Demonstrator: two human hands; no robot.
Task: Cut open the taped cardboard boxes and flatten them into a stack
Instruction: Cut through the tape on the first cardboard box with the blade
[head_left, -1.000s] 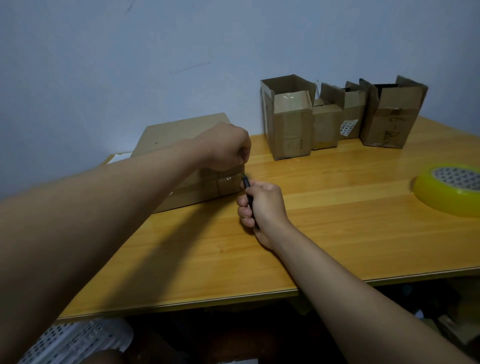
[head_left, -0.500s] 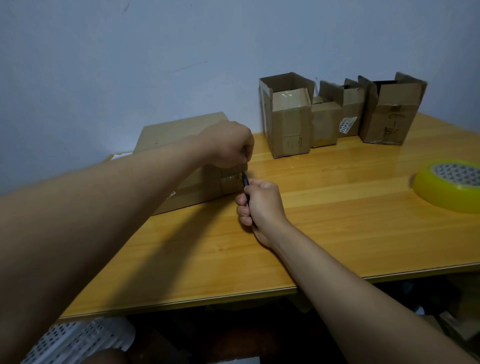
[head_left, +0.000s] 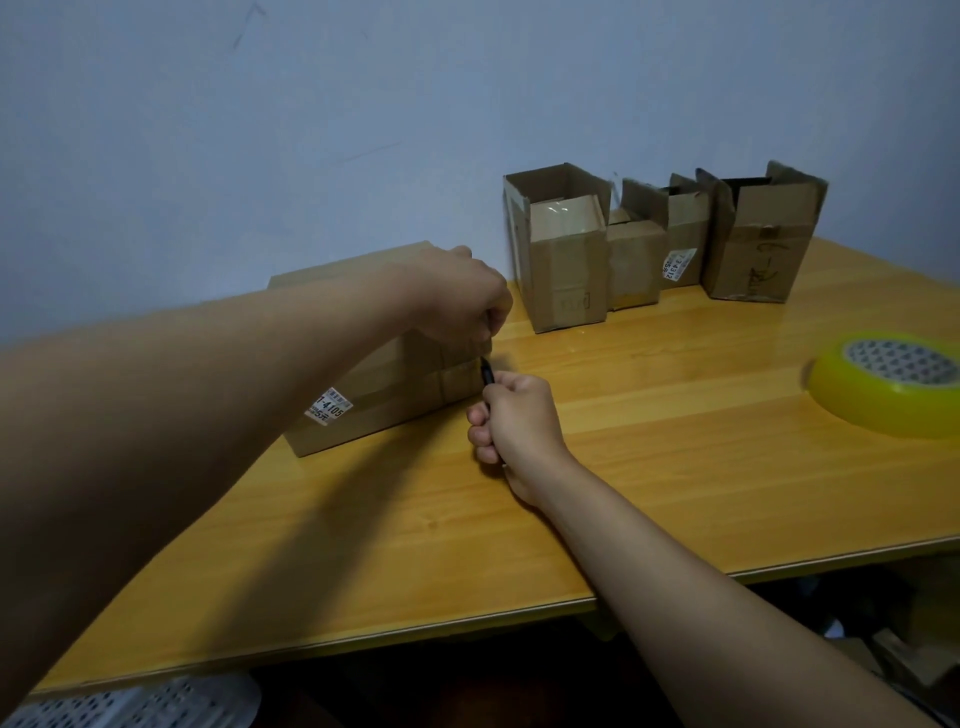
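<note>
Head view: a person's two bare arms reach over a wooden desk (head_left: 675, 467) set against a pale blue wall.
Taped box: closed cardboard box (head_left: 384, 395) lying near the desk's back left corner, a white label on its front face, tape bands across that face.
Left hand: the left hand (head_left: 457, 296) sits on the box's top right end, fingers curled over the edge and gripping it.
Right hand: the right hand (head_left: 519, 415) is fisted round a black cutter (head_left: 487, 373), whose tip meets the box's right front corner at the tape line.
Change in box: half a second ago the left forearm hid the label; now the label shows, and more of the front face with it.
Change in hands: both hands stay at the same corner of the box, and the cutter is still at the tape line, with no clear travel along it.
Opened boxes: four upright boxes (head_left: 566, 260) with raised flaps stand in a row along the desk's back edge, touching or nearly touching one another.
Tape roll: a yellow tape roll (head_left: 883, 389) lies flat by the desk's right edge, well apart from the hands.
Below the desk: a white perforated basket (head_left: 130, 701) shows under the front left corner.
</note>
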